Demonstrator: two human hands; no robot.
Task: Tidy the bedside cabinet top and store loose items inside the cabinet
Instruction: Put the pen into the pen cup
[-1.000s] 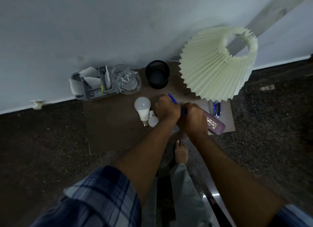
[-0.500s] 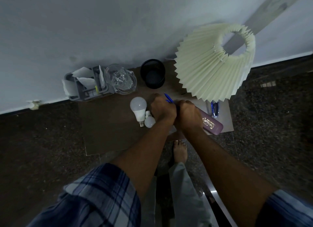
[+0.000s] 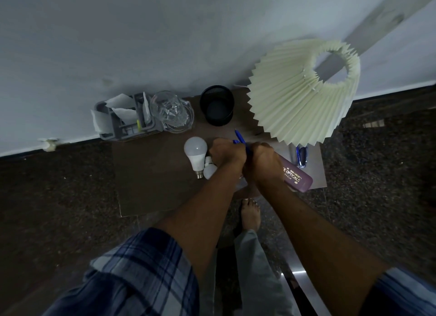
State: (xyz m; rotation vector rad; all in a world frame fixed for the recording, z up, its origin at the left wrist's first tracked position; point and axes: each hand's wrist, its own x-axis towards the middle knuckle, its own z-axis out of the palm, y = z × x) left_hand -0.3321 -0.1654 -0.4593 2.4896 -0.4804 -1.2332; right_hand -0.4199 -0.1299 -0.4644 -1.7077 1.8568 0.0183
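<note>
**While a blue pen is gripped, both hands are pressed together**

Where the cabinet top (image 3: 151, 179) meets the wall, a grey organiser (image 3: 127, 124) stuffed with papers is seen, with a glass bowl (image 3: 172, 112) just beside it. A white bulb (image 3: 195, 150) is laid near the left hand (image 3: 227, 153), whose fingers are curled round the blue pen (image 3: 240, 136). The right hand (image 3: 263, 161) is fisted too; on what cannot be told. A purple case (image 3: 297, 176) is partly covered by it.

Dim, grainy bluish light; edges bow; glare streaks the dark speckled polished floor (image 3: 298, 272) short of the gripping left hand (image 3: 226, 154).
</note>
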